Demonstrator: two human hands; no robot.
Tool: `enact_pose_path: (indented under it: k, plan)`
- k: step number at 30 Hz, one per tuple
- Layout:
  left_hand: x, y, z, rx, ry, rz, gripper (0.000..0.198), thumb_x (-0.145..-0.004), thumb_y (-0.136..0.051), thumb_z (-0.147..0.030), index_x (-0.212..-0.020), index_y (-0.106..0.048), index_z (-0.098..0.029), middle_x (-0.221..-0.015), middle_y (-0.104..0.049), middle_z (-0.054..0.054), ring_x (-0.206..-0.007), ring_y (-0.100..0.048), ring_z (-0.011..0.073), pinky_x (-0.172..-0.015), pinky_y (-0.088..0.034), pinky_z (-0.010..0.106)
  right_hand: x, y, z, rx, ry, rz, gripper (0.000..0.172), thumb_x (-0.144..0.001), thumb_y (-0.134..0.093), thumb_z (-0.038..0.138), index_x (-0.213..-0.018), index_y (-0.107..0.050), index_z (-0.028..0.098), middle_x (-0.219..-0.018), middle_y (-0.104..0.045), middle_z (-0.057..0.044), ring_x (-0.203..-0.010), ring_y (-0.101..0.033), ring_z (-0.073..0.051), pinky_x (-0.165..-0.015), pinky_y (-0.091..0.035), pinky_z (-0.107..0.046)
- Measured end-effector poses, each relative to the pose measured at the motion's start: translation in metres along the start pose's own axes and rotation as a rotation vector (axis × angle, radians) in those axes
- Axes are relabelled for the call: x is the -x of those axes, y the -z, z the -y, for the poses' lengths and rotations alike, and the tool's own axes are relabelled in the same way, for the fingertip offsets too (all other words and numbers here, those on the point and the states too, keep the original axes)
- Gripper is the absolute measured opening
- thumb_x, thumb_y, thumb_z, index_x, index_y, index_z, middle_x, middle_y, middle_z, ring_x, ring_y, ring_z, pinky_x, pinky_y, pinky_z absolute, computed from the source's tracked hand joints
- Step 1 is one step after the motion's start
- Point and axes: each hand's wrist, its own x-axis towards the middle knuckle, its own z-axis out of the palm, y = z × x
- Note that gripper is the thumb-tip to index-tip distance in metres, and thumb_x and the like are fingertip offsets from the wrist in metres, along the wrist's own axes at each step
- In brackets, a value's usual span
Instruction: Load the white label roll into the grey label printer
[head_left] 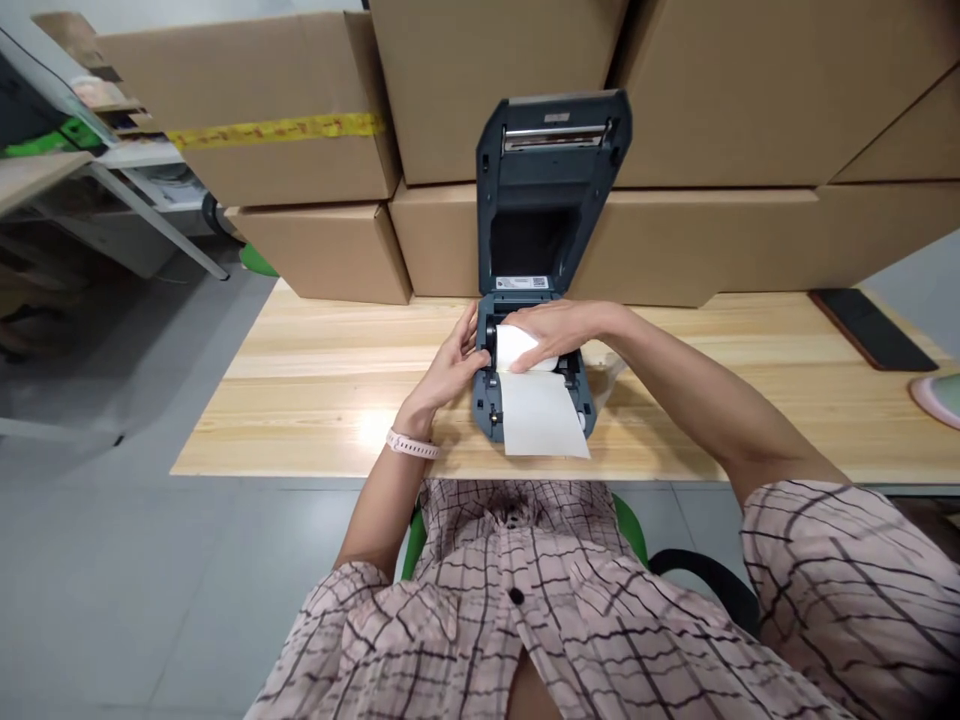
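A dark grey label printer [483, 425] stands on the table in front of me, its lid [551, 185] raised and leaning back. Inside it sits a white label roll [513, 342], with a strip of its paper [541, 420] drawn forward over the printer's front edge. My right hand [559, 328] lies over the roll, thumb on its front and fingers over the top, partly hiding it. Against the printer's left side is my left hand [452, 365], its thumb on the rim and its fingers along the outer wall.
Large cardboard boxes [480, 240] are stacked along the back of the wooden table [300, 400]. A dark flat phone-like object [881, 328] lies at the right, near a pink-and-green item [937, 398] at the edge. Another desk [41, 180] stands far left.
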Motion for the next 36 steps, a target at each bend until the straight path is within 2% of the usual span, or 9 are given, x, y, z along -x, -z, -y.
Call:
enact_pose_path:
  k: [5, 10, 16, 20, 25, 29, 31, 34, 36]
  plan:
    - [0.001, -0.002, 0.0, 0.001, -0.012, 0.007, 0.092, -0.086, -0.065, -0.031, -0.165, -0.017, -0.026, -0.171, -0.025, 0.008, -0.154, -0.033, 0.0319, -0.128, -0.025, 0.051, 0.049, -0.025, 0.031, 0.037, 0.108, -0.289, 0.058, -0.096, -0.054, 0.055, -0.144, -0.055, 0.022, -0.144, -0.06, -0.016, -0.13, -0.055, -0.038, -0.107, -0.043, -0.055]
    - [0.003, -0.005, -0.001, -0.01, -0.061, -0.005, 0.086, -0.088, -0.066, -0.034, -0.163, -0.024, -0.027, -0.17, -0.026, 0.007, -0.155, -0.029, 0.0306, -0.129, -0.023, 0.049, 0.097, -0.076, 0.06, -0.021, 0.152, -0.361, 0.053, -0.102, -0.046, 0.055, -0.15, -0.051, 0.031, -0.158, -0.049, -0.006, -0.147, -0.045, -0.031, -0.117, -0.042, -0.056]
    - [0.004, -0.004, -0.001, -0.027, -0.052, -0.017, 0.084, -0.089, -0.067, -0.038, -0.162, -0.027, -0.026, -0.17, -0.027, 0.008, -0.154, -0.032, 0.0312, -0.128, -0.026, 0.047, 0.099, -0.099, 0.066, -0.033, 0.144, -0.438, 0.052, -0.102, -0.047, 0.051, -0.15, -0.051, 0.03, -0.16, -0.046, -0.007, -0.15, -0.041, -0.029, -0.119, -0.042, -0.06]
    - [0.003, -0.003, 0.0, -0.054, -0.019, -0.034, 0.086, -0.088, -0.068, -0.039, -0.162, -0.028, -0.022, -0.167, -0.034, 0.012, -0.153, -0.034, 0.0323, -0.127, -0.027, 0.048, 0.092, -0.106, 0.075, 0.024, 0.145, -0.49, 0.061, -0.101, -0.049, 0.052, -0.153, -0.047, 0.019, -0.161, -0.042, -0.015, -0.153, -0.036, -0.033, -0.119, -0.042, -0.061]
    - [0.004, -0.003, 0.0, -0.093, -0.02, -0.059, 0.081, -0.088, -0.068, -0.039, -0.16, -0.034, -0.021, -0.163, -0.041, 0.012, -0.15, -0.039, 0.0327, -0.126, -0.03, 0.049, 0.096, -0.118, 0.08, -0.007, 0.125, -0.502, 0.073, -0.097, -0.054, 0.055, -0.159, -0.036, 0.022, -0.165, -0.034, -0.014, -0.156, -0.029, -0.034, -0.121, -0.037, -0.063]
    - [0.006, -0.005, -0.001, -0.101, -0.011, -0.081, 0.082, -0.089, -0.067, -0.043, -0.16, -0.032, -0.022, -0.165, -0.037, 0.014, -0.144, -0.047, 0.0343, -0.118, -0.041, 0.051, 0.113, -0.085, 0.065, -0.182, 0.228, -0.52, 0.057, -0.096, -0.056, 0.059, -0.149, -0.051, 0.038, -0.162, -0.044, -0.002, -0.148, -0.044, -0.032, -0.122, -0.037, -0.059]
    - [0.007, -0.008, -0.002, -0.111, -0.013, -0.116, 0.081, -0.09, -0.067, -0.045, -0.16, -0.032, -0.023, -0.165, -0.037, 0.014, -0.145, -0.046, 0.0346, -0.116, -0.044, 0.05, 0.112, -0.049, 0.045, -0.315, 0.154, -0.821, 0.039, -0.101, -0.05, 0.054, -0.137, -0.059, 0.041, -0.15, -0.058, 0.003, -0.14, -0.054, -0.028, -0.121, -0.039, -0.056]
    - [0.011, -0.012, -0.002, -0.149, -0.013, -0.165, 0.078, -0.092, -0.064, -0.051, -0.159, -0.035, -0.024, -0.165, -0.037, 0.014, -0.146, -0.045, 0.034, -0.116, -0.043, 0.049, 0.088, 0.016, 0.003, -0.453, -0.038, -1.388, 0.05, -0.1, -0.045, 0.062, -0.14, -0.053, 0.032, -0.148, -0.056, -0.002, -0.141, -0.049, -0.025, -0.122, -0.035, -0.05]
    - [0.016, -0.015, -0.005, -0.173, 0.011, -0.192, 0.077, -0.093, -0.062, -0.055, -0.158, -0.035, -0.024, -0.164, -0.038, 0.015, -0.147, -0.044, 0.0336, -0.119, -0.04, 0.049, 0.063, 0.054, -0.021, -0.639, -0.054, -1.288, 0.063, -0.1, -0.036, 0.069, -0.151, -0.035, 0.032, -0.159, -0.045, 0.001, -0.146, -0.042, -0.022, -0.121, -0.035, -0.044]
